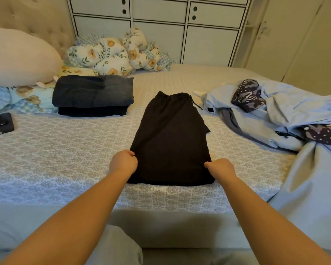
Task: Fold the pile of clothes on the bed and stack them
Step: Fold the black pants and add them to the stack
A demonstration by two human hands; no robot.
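Both hands, left (125,161) and right (219,167), pinch the black trousers' (170,134) near side edges; bare bedsheet (65,150) surrounds them.

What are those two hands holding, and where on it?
Both grip the black garment near its end: left hand pinches its left edge, right hand its right.

Left hand (125,161) and right hand (219,167) pinching black pants (170,138) on bed (65,150) — folded stack (93,95) beyond

Home bedroom, patterned bed (65,159), pillow (17,56), tufted headboard (33,22)
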